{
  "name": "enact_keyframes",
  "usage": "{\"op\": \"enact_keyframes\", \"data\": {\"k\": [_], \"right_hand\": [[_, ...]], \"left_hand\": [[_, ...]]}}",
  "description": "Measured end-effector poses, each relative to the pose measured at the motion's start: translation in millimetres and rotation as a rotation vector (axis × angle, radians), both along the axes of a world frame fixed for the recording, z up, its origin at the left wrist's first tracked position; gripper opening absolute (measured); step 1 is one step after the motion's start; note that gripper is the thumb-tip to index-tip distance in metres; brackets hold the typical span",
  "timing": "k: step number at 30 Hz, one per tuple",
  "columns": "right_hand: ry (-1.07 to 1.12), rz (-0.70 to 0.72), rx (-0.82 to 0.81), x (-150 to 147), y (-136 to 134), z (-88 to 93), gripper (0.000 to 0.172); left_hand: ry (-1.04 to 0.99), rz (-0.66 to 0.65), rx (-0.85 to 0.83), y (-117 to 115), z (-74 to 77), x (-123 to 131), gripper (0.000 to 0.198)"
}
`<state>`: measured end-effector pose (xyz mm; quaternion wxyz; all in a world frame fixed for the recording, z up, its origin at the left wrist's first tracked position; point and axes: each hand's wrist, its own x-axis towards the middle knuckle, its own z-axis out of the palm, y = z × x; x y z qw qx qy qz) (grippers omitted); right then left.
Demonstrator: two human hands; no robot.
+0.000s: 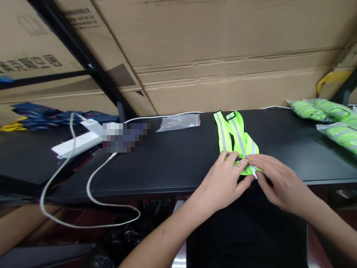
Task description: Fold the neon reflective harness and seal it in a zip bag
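Observation:
A neon-yellow reflective strap [237,132] with silver stripes lies in loose folds on the black table, its far ends pointing toward the back. A black buckle shows near one far end. My left hand [227,178] rests over the near folds, thumb and fingers curled on the strap. From the other side, my right hand [275,176] closes its fingertips on the same near folds, close to the left thumb. The exact grip of the fingertips is partly hidden.
A clear zip bag [180,122] lies behind to the left. Bagged neon straps [338,111] are piled at the right. A white power strip [78,143] and cable [92,186] occupy the left, near dark blue packets [39,113]. Cardboard boxes [223,44] stand behind.

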<state>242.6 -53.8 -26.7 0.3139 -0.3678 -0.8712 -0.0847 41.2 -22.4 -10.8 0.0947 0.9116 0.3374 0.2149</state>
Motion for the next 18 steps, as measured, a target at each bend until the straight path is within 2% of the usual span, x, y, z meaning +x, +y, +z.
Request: {"op": "enact_keyframes", "data": {"k": [3, 6, 13, 15, 18], "right_hand": [[-0.074, 0.007, -0.089, 7, -4, 1.0, 0.043], [-0.079, 0.027, -0.137, 14, -4, -1.5, 0.039], [-0.106, 0.083, -0.104, 20, 3, -4.8, 0.037], [-0.102, 0.080, -0.077, 18, 1, -4.7, 0.036], [-0.092, 0.090, -0.007, 16, -5, -6.0, 0.038]], "left_hand": [[-0.036, 0.011, -0.030, 0, 0.8, -3, 0.029], [-0.044, 0.044, -0.043, -1, 0.6, -5, 0.036], [-0.001, 0.221, 0.280, -13, -15.4, -3, 0.044], [-0.056, 0.198, 0.319, -19, -21.5, -7, 0.042], [-0.101, 0.090, 0.393, -27, -28.5, -19, 0.045]]}}
